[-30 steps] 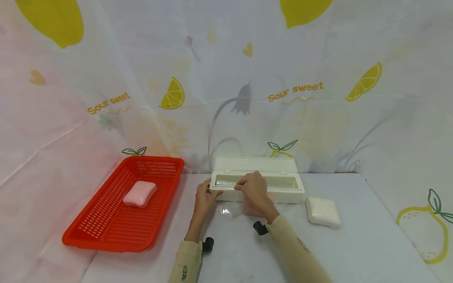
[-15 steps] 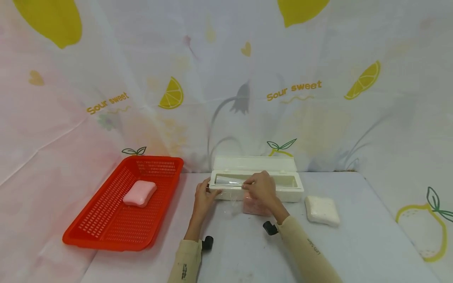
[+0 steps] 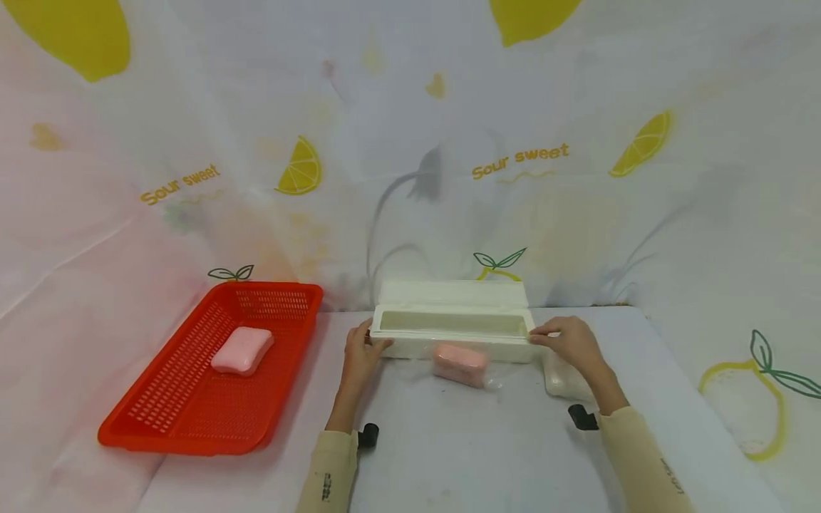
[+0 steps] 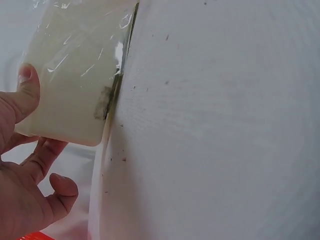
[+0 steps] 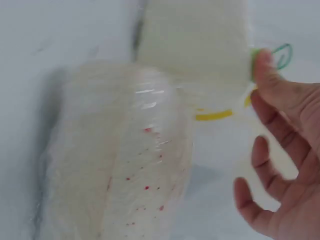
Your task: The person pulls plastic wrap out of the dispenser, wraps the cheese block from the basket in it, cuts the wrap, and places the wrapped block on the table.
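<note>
A long white cling film box (image 3: 410, 348) stands near the backdrop with its lid (image 3: 452, 293) raised. My left hand (image 3: 362, 354) grips its left end, thumb on the front wall and fingers round the end. At the right front corner, my right hand (image 3: 573, 347) pinches the small slide cutter at the rim between thumb and index finger; a bit of green shows by the thumb in the right wrist view. Clear film (image 4: 80, 40) hangs over the box's front in the left wrist view. A pink soap bar (image 3: 460, 365) lies before the box, on clear film.
A white soap bar (image 5: 120, 160), wrapped in film with red specks, lies right of the box, partly behind my right hand in the head view. On the left stands a red perforated basket (image 3: 272, 399) with another pink soap bar (image 3: 242, 350) in it.
My right hand has slid along the box's front rim from the left of its middle to the right end, uncovering the pink soap bar. My left hand keeps its grip.
</note>
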A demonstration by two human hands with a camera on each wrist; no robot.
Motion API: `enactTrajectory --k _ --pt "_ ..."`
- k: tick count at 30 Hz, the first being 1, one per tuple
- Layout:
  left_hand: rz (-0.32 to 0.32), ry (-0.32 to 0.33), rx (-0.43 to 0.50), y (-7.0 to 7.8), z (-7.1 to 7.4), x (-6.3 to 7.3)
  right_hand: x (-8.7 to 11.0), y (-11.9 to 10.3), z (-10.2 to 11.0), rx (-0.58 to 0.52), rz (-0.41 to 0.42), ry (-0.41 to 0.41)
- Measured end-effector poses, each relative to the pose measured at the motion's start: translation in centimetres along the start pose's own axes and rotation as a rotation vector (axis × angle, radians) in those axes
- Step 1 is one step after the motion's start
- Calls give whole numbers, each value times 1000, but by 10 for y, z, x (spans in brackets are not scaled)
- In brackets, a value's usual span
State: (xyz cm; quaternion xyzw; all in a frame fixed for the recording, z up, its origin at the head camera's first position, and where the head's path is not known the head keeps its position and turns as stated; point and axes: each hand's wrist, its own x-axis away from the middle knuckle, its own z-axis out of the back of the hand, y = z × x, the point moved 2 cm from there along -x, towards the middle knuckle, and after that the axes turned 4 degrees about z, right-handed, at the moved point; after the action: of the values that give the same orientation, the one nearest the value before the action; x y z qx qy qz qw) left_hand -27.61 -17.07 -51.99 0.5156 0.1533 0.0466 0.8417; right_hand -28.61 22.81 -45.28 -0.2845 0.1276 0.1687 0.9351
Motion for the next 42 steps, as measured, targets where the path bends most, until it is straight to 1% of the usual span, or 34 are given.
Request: enactTrajectory --k 3,6,9,13,17,20,25,27,30,33,35,38,40,42 --pt "18 -13 -5 -1 5 1 0 1 -1 1 -5 -41" --pt "-2 -41 -11 1 6 0 -1 -1 -2 26 -23 -56" --pt "-22 -61 -21 3 5 0 2 -2 -3 28 -47 -47" --pt "-15 -64 -38 4 2 1 11 -2 -5 -29 -59 2" --pt "9 -61 -59 7 2 3 17 -1 -9 -80 -50 62" --pt "23 -50 -88 8 1 5 17 0 -12 -96 -51 78" --pt "15 -17 -163 12 1 9 22 -2 -14 -129 -72 103" --pt "12 0 -196 15 2 11 25 -3 -14 -150 -102 119" --pt "17 24 -241 21 4 13 30 -3 -15 -199 -189 136" --pt "23 54 -258 26 5 15 35 -6 -16 -251 -291 127" --pt "27 78 -261 28 5 15 37 -8 -18 -258 -341 112" --pt "-2 110 -253 31 5 17 38 -13 -21 -257 -379 111" --pt "-34 115 -256 32 5 17 38 -15 -24 -256 -396 146" --pt "-75 109 -264 33 3 18 38 -17 -27 -280 -412 193"
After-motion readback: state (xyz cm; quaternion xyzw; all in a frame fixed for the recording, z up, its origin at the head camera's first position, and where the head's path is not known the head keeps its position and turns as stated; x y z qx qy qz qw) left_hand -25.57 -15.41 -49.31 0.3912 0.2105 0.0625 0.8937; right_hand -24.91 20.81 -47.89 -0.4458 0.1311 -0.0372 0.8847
